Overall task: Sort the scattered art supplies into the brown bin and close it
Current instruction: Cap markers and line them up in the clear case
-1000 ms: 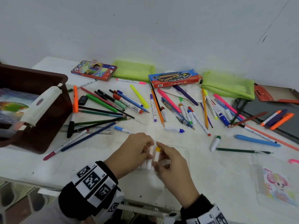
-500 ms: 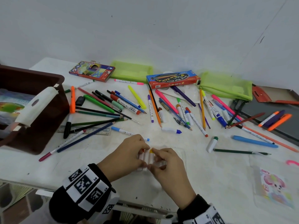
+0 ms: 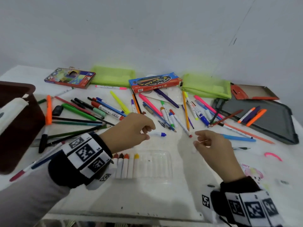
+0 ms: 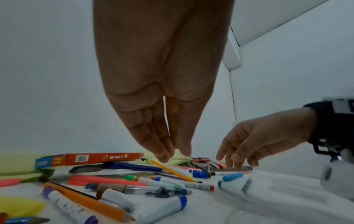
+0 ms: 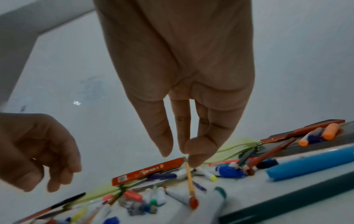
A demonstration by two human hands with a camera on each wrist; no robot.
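Note:
The brown bin (image 3: 21, 122) stands at the table's left edge with a white handle (image 3: 9, 110) over its rim. Several pens, markers and pencils (image 3: 105, 110) lie scattered across the middle. At the front lies a clear plastic tray (image 3: 155, 164) holding several white markers (image 3: 126, 166) with brown, orange and yellow caps. My left hand (image 3: 146, 132) hovers just over a white marker with a blue cap (image 3: 158, 134), fingers straight and holding nothing (image 4: 172, 156). My right hand (image 3: 196, 140) hangs over the table to its right, fingers relaxed and empty (image 5: 182, 156).
Two green mesh pouches (image 3: 113, 76) (image 3: 206, 86), a red pencil box (image 3: 70, 77) and a blue-orange box (image 3: 154, 82) line the back. A dark board (image 3: 268, 122) with markers lies right. A sticker sheet (image 3: 252, 172) and pink clip (image 3: 273, 156) lie front right.
Both hands have left the markers in the clear tray and moved apart and farther out, the left toward the blue-capped marker, the right toward the table's right side.

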